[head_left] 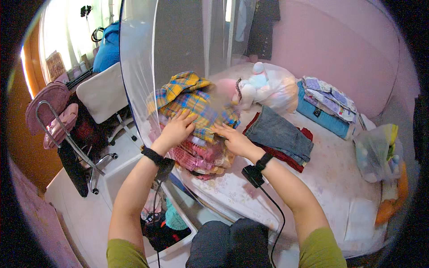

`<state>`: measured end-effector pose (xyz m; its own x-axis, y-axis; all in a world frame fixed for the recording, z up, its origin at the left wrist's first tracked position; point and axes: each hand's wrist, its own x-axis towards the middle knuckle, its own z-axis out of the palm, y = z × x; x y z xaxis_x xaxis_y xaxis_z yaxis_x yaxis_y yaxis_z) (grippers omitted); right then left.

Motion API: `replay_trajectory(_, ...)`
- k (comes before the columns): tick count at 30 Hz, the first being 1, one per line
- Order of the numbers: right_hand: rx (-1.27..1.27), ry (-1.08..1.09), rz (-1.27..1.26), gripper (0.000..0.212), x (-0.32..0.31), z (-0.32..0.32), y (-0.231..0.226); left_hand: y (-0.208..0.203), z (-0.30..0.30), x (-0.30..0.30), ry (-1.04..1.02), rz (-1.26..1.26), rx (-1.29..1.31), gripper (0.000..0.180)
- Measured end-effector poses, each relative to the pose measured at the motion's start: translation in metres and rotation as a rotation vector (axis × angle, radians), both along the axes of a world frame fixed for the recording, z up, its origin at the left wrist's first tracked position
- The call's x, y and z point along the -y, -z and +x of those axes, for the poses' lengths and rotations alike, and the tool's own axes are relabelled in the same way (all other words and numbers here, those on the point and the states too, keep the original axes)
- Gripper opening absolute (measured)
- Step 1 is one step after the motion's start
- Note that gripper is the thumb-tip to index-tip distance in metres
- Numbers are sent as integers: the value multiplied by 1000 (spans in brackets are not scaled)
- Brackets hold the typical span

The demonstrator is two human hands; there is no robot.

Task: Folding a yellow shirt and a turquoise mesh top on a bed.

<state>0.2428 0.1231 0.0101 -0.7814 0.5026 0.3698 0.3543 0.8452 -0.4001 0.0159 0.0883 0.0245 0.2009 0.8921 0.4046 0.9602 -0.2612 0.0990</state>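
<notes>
A yellow and blue plaid shirt (190, 100) lies loosely heaped on a pile of pink and red clothes (196, 156) at the bed's near left edge. My left hand (178, 128) rests on the shirt's near left part, its fingers stretched out over the cloth. At the shirt's near right side, my right hand (234, 139) touches the fabric, fingers extended and pointing inward; its thumb is hard to make out. Just right of that hand are folded grey-blue jeans (283, 134), lying on a dark red garment (305, 134).
On the bed (330, 178) also sit a clear bag of plush toys (272, 85), folded blue and floral cloths (324, 109) and a plastic bag (377, 152). Sheer netting (138, 58) hangs at left. An open bin of clothes (167, 219) stands below; a white chair (102, 96) is beyond.
</notes>
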Motion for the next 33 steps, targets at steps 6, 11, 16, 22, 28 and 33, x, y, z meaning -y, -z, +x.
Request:
replay_trajectory(6,22,178,-47,59,3,-6,8,-2,0,-15,87,-1,-119,33)
replay_trajectory(11,133,-19,-72,57,32,4,-23,-4,2,10,95,143,-273,25)
replay_trajectory(16,-147,57,-142,42,71,37,-39,-19,16,83,-23,194,285,33)
replay_trajectory(22,-766,240,-811,23,147,108,-26,1,-5,216,-58,-118,602,18)
replay_trajectory(28,-902,396,-1009,19,201,128,43,74,-41,307,-339,-199,883,16)
replay_trajectory(33,-829,294,-1165,17,215,69,58,127,-36,367,-528,-305,1156,17)
